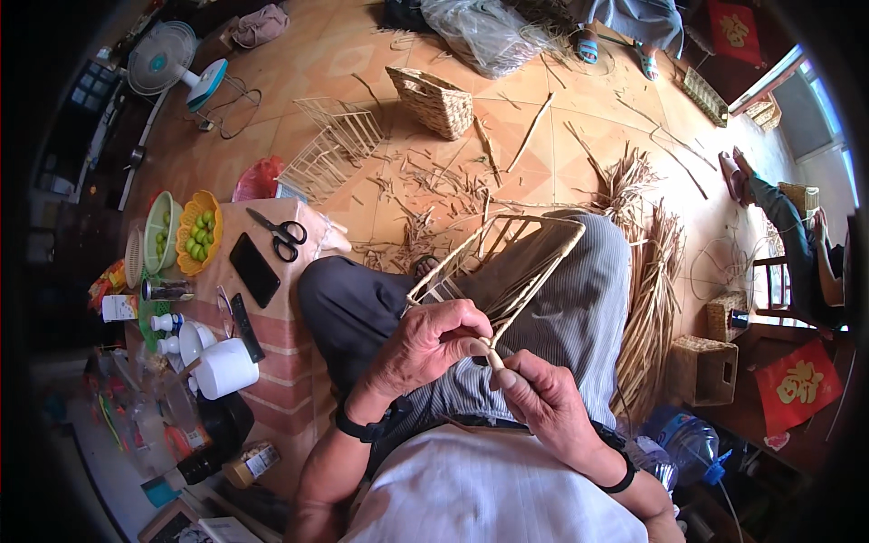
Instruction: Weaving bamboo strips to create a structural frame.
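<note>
A basket frame [543,262] with a rim wrapped in pale dried plant strand rests across my lap, its near corner toward me. My left hand [439,339] pinches that corner, thumb and fingers closed around the rim. Close beside it, my right hand [548,394] grips a short pale strand [495,360] between thumb and fingers at the same corner. The two hands are almost touching. Whether the strand is looped round the rim there, I cannot tell, as my fingers cover part of it.
Left of me, a cloth-covered table [281,362] bears scissors [288,237], a phone [255,270] and fruit bowls [201,258]. Dried stalks [650,308] lie at my right. Ahead are a woven basket [434,100], a bare wire frame [339,140] and scattered scraps. Other people sit nearby.
</note>
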A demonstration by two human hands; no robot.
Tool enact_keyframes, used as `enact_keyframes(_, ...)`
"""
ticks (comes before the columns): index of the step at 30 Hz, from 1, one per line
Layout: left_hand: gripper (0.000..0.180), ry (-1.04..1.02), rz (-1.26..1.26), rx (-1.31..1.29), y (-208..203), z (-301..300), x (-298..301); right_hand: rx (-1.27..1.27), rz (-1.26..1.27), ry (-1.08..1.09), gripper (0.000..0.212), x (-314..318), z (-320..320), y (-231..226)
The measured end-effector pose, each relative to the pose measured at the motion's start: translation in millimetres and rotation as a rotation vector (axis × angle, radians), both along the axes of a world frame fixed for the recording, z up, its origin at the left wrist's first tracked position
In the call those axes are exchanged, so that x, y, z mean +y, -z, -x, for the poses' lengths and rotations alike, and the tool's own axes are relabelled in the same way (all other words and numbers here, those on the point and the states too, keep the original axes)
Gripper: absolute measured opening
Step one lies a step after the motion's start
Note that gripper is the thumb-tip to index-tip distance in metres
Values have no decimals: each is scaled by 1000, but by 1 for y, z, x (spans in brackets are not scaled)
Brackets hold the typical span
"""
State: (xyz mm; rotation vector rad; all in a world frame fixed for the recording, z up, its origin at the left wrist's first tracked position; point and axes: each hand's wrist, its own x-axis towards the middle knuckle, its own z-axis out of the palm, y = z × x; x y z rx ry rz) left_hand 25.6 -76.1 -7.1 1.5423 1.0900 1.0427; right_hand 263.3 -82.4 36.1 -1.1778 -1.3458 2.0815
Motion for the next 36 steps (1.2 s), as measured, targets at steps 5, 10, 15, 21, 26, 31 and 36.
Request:
enact_keyframes(5,18,-24,-247,99,10,-13,11,10,26,37,22,2,-7,3)
enact_keyframes(10,20,-84,-383,204,14,-21,8,16,43,36,24,4,-9,7)
enact_keyframes(15,19,-90,-437,297,17,-21,4,180,314,72,26,4,-14,3)
enact_keyframes(21,14,-118,-358,246,18,-17,5,172,126,14,23,-2,-16,15)
enact_keyframes(26,13,-90,-357,261,15,-24,4,-124,-140,-116,19,2,-28,-12)
enact_keyframes(31,14,-80,-376,261,13,-24,0,-318,-626,-214,12,44,-16,-45)
enact_keyframes(36,12,-13,-318,257,4,-26,-6,-335,-1082,-298,15,105,14,-16)
